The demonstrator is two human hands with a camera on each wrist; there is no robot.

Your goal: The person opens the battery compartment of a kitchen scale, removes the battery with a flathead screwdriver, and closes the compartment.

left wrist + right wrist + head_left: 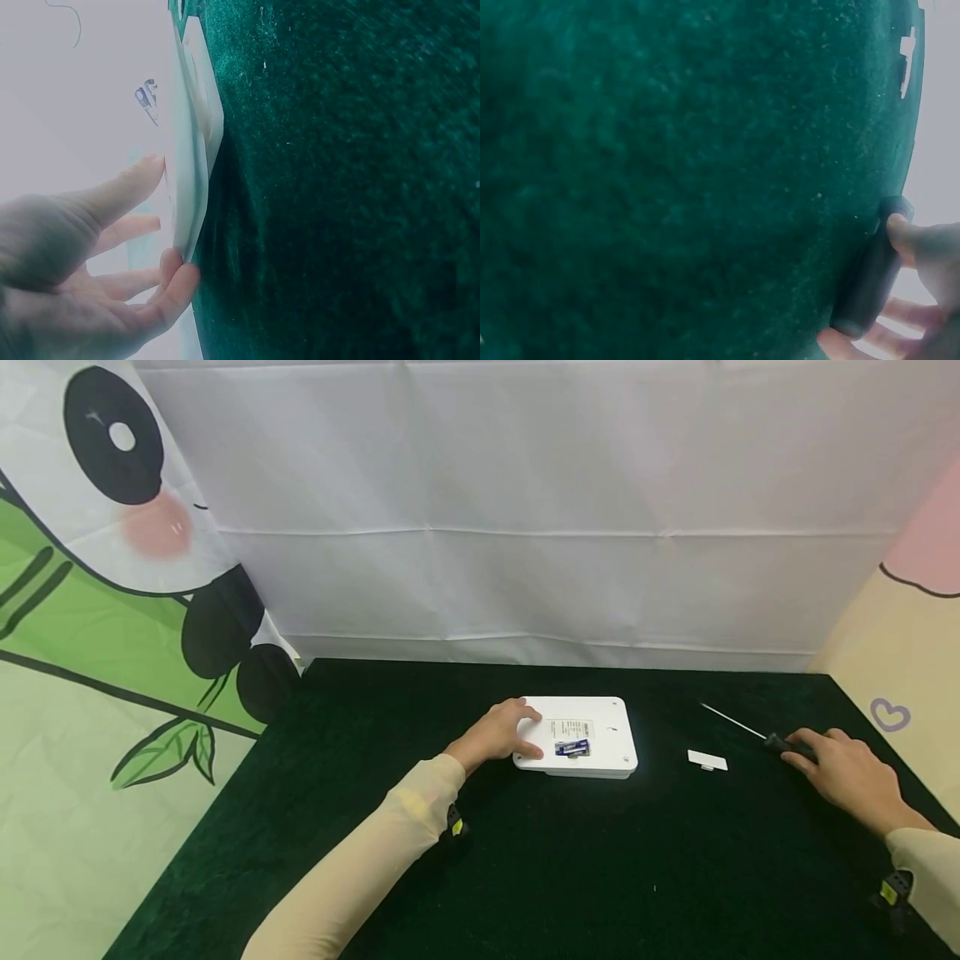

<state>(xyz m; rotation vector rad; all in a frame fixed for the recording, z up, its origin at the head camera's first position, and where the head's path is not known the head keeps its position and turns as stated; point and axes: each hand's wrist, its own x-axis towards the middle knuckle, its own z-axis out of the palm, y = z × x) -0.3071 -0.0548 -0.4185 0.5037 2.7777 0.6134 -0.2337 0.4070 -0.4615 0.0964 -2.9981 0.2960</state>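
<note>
A flat white battery-powered device [611, 735] lies on the dark green cloth, its labelled side up. Two blue batteries [572, 747] sit in its recess. My left hand [498, 735] holds the device's left end, with the thumb on the upper face and fingertips at the edge in the left wrist view. Off to the right, my right hand [851, 772] grips the black handle of a screwdriver [738, 724], whose metal shaft points to the far left. Between the device and the right hand lies a small white battery cover [707, 761] with a tab.
Dark green cloth [570, 877] covers the table. A white curtain [525, 510] hangs behind it, with a cartoon-printed sheet [172, 635] on the left and a pink and cream one [918, 635] on the right.
</note>
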